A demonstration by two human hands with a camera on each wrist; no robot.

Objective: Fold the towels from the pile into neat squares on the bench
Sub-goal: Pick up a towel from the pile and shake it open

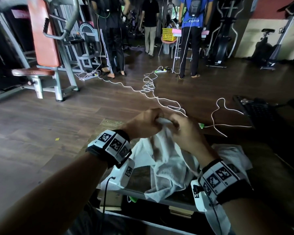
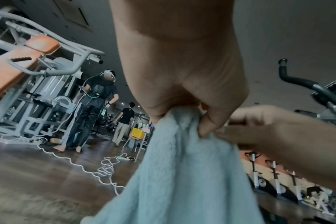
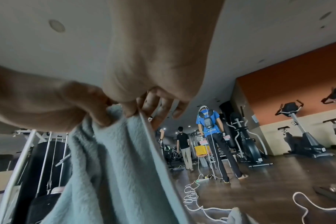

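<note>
A white towel [image 1: 166,165] hangs from both of my hands above the dark bench [image 1: 139,178], its lower part bunched on the seat. My left hand [image 1: 148,122] grips the towel's top edge, fingers curled round it. Close beside it, my right hand [image 1: 180,128] pinches the same edge between thumb and fingers. In the left wrist view the towel [image 2: 182,174] falls from the left hand [image 2: 182,115]. In the right wrist view the towel [image 3: 109,166] drops from the right hand [image 3: 132,112], with the left hand's knuckles touching on the left. More white towel [image 1: 232,155] lies on the bench behind my right wrist.
White cables [image 1: 149,87] and power strips trail over the wooden floor ahead. A weight machine with orange pads [image 1: 44,39] stands at the left. Three people [image 1: 190,31] stand at the back near a yellow basket [image 1: 168,33]. Exercise bikes [image 1: 270,48] line the right wall.
</note>
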